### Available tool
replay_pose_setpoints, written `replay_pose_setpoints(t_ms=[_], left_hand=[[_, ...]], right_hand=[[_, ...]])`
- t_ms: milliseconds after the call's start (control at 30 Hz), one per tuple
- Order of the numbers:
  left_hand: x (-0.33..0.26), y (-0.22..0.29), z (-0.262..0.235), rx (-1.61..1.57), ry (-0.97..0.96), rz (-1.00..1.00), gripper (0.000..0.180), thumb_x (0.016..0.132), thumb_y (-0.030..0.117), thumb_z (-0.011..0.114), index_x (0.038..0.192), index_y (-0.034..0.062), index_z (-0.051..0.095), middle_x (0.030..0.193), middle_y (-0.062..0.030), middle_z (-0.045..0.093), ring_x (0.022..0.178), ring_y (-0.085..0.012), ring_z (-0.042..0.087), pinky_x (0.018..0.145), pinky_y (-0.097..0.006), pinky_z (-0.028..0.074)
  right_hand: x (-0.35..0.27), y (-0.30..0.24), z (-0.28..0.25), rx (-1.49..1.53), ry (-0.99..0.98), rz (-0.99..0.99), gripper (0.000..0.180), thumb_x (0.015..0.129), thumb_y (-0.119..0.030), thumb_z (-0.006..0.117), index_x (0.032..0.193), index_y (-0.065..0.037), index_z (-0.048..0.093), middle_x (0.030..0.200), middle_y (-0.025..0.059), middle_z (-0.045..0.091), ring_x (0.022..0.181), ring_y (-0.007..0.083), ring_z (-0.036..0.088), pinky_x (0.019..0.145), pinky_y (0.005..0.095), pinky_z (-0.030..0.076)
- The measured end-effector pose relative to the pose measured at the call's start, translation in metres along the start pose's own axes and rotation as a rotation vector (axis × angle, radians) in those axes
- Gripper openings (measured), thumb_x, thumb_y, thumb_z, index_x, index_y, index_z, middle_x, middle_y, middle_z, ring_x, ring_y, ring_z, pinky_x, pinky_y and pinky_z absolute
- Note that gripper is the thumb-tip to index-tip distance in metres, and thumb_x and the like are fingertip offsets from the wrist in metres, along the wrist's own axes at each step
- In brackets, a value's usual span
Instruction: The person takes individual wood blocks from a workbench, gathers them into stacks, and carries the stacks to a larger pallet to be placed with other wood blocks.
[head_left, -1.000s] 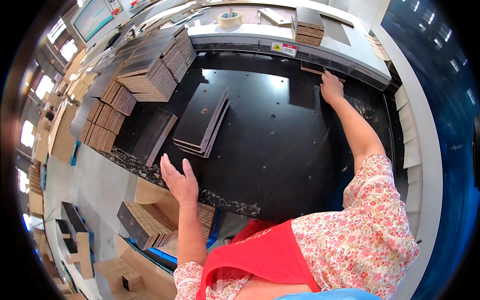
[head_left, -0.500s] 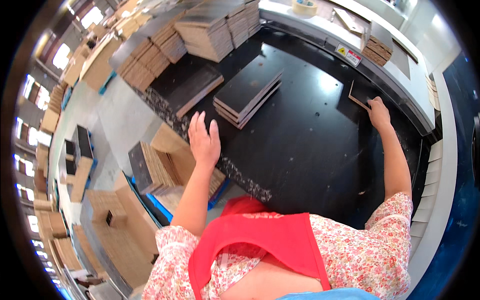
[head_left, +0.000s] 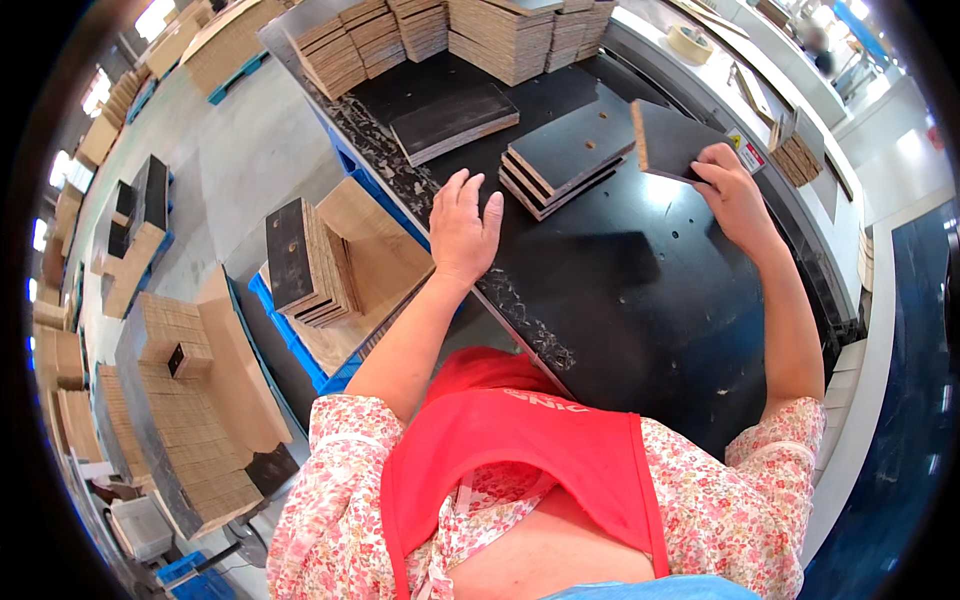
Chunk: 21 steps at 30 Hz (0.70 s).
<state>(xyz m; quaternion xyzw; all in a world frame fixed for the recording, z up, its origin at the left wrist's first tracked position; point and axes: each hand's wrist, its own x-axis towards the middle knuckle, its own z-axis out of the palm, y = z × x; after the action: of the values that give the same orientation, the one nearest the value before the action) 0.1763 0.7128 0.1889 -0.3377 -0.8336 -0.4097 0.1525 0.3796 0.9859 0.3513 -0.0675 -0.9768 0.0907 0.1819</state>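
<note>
My right hand [head_left: 738, 192] grips the near right corner of a dark-faced chipboard panel [head_left: 672, 138], which is tilted up off the black tabletop [head_left: 610, 320]. Just left of that panel lies a short stack of dark boards [head_left: 572, 148], slightly out of line with each other. My left hand [head_left: 466, 228] is empty with its fingers apart, over the left edge of the tabletop. Beyond its fingertips, a flat pile of dark boards [head_left: 455, 120] rests near the same edge.
Tall stacks of chipboard pieces [head_left: 500, 42] stand at the table's far end. On the left, a blue pallet [head_left: 310, 345] carries upright boards [head_left: 305, 262]; another load of small blocks [head_left: 205, 400] is beside it. A tape roll [head_left: 690, 42] sits on the white machine ledge [head_left: 850, 205].
My right hand has lifted the panel off the tabletop and brought it left, toward the short stack. The whole view has also shifted; my left hand stays open near the table edge.
</note>
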Motion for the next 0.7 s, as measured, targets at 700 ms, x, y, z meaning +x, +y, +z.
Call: replay_pose_setpoints(t_ms=[700], left_hand=[[0.001,0.004,-0.007,-0.02,0.011,-0.009,0.037,0.093,0.032,0.055,0.118,0.0054,0.059,0.129,-0.0139,0.052,0.12,-0.0336,0.048,0.101,-0.043,0.038]], right_hand=[[0.124,-0.016,0.039,0.25,-0.246,-0.216,0.027,0.085,-0.001,0.062,0.112,0.001,0.058,0.132,0.0102,0.05,0.103,0.0208,0.056,0.088,0.031,0.046]])
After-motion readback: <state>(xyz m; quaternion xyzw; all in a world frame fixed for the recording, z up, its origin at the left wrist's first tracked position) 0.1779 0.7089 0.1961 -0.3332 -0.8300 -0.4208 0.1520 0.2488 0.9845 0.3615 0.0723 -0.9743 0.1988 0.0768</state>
